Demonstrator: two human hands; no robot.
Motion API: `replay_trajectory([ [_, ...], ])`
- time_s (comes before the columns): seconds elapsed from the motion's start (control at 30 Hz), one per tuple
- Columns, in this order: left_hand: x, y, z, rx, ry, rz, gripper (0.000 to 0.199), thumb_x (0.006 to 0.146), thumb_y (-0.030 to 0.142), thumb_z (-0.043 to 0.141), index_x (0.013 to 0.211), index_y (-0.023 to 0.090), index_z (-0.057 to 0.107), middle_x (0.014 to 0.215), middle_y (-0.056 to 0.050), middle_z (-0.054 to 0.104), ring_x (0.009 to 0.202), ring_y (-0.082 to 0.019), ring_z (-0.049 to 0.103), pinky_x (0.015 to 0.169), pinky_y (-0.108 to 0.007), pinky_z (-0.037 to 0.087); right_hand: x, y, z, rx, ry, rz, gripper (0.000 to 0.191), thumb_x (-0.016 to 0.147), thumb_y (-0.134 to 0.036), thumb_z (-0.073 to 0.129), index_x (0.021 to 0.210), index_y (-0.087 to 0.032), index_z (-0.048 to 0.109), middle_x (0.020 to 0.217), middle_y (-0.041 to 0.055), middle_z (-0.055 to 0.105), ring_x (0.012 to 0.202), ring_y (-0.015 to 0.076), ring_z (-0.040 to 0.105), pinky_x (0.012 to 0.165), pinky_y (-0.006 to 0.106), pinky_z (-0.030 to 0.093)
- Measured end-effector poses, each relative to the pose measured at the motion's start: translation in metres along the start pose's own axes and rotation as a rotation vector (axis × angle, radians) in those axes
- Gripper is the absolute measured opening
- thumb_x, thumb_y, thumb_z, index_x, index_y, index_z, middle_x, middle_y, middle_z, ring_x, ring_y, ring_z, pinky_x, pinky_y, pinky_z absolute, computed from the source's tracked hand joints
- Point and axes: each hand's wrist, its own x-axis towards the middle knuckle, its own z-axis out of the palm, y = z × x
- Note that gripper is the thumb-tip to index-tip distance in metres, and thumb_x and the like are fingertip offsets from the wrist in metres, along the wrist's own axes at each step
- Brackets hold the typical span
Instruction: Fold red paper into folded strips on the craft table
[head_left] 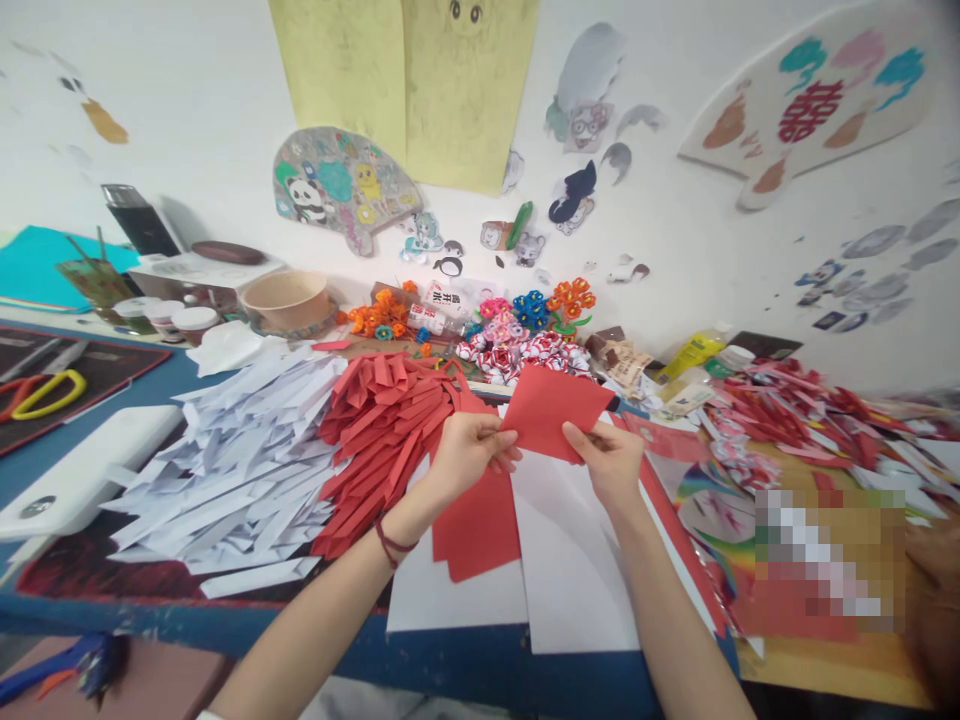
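Note:
A small red sheet of paper (559,405) is held up in front of me, pinched at both lower corners. My left hand (472,450) closes on its left corner with thumb and fingers. On the right side, my right hand (607,455) grips the other corner, thumb in front. Beneath my hands lie white paper sheets (577,570), with red paper pieces (480,535) on top of them. Left of my hands spreads a pile of folded red paper strips (382,440). Beside that is a larger heap of folded white paper strips (240,470).
A white power bank (90,470) and yellow-handled scissors (49,395) lie at left. Behind stand a round tan bowl (289,300), paint jars (165,318) and bright craft flowers (532,310). Red and white scraps (795,410) cover the right. A blue tool (60,675) sits lower left.

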Motion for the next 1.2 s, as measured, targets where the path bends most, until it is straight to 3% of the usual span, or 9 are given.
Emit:
replay_trajectory([
  [0.2,0.003,-0.003,-0.004,-0.012,-0.018,-0.005,0.029,0.080,0.037,0.061,0.069,0.010,0.061,0.069,-0.011,0.072,0.051,-0.014,0.065,0.046,-0.020,0.047,-0.001,-0.001,0.003,0.035,-0.031,0.030,0.026,0.072,-0.040,0.073,0.076,-0.014,0.073,0.050,-0.0007,0.057,0.041,0.0097,0.043,0.038,0.023,0.034],
  [0.37,0.004,-0.005,-0.006,0.019,-0.005,0.007,0.034,0.081,0.039,0.059,0.061,0.012,0.058,0.059,-0.008,0.068,0.047,-0.012,0.062,0.045,-0.019,0.047,-0.002,-0.003,0.004,0.060,-0.044,0.037,0.023,0.073,-0.038,0.073,0.080,-0.015,0.073,0.064,0.0022,0.065,0.047,0.0115,0.050,0.043,0.025,0.041],
  [0.53,0.004,-0.004,-0.008,0.007,-0.045,0.027,0.035,0.082,0.043,0.059,0.067,0.012,0.060,0.064,-0.008,0.070,0.055,-0.014,0.066,0.052,-0.021,0.051,-0.002,-0.005,0.003,0.028,-0.053,0.041,0.025,0.075,-0.039,0.071,0.079,-0.015,0.072,0.057,0.0009,0.061,0.043,0.0108,0.047,0.042,0.024,0.040],
  [0.67,0.006,-0.002,-0.014,0.138,-0.063,0.095,0.038,0.084,0.046,0.057,0.070,0.011,0.065,0.070,-0.009,0.072,0.063,-0.015,0.068,0.061,-0.022,0.053,-0.003,-0.008,0.004,0.034,-0.051,0.054,0.027,0.074,-0.040,0.071,0.077,-0.014,0.072,0.054,0.0002,0.059,0.041,0.0099,0.045,0.039,0.023,0.038],
  [0.83,0.007,-0.002,-0.016,0.114,0.008,0.058,0.034,0.079,0.044,0.063,0.068,0.011,0.063,0.062,-0.008,0.070,0.055,-0.015,0.066,0.057,-0.023,0.053,-0.004,-0.010,0.004,0.031,-0.053,0.052,0.026,0.075,-0.039,0.071,0.076,-0.013,0.071,0.052,-0.0009,0.056,0.042,0.0089,0.043,0.040,0.022,0.036],
  [1.03,0.006,-0.001,-0.015,0.124,-0.024,0.031,0.034,0.080,0.043,0.061,0.066,0.012,0.060,0.061,-0.007,0.069,0.056,-0.015,0.065,0.057,-0.024,0.053,-0.004,-0.008,0.002,0.022,-0.077,0.037,0.024,0.075,-0.037,0.071,0.077,-0.013,0.071,0.054,-0.0015,0.055,0.045,0.0083,0.042,0.041,0.021,0.034],
  [1.2,0.008,-0.004,-0.019,0.173,-0.050,0.125,0.031,0.081,0.040,0.062,0.071,0.011,0.063,0.067,-0.005,0.068,0.063,-0.013,0.064,0.062,-0.021,0.049,-0.003,-0.007,0.002,0.012,-0.088,0.049,0.024,0.075,-0.037,0.071,0.077,-0.013,0.072,0.055,-0.0012,0.056,0.044,0.0082,0.041,0.041,0.022,0.033],
])
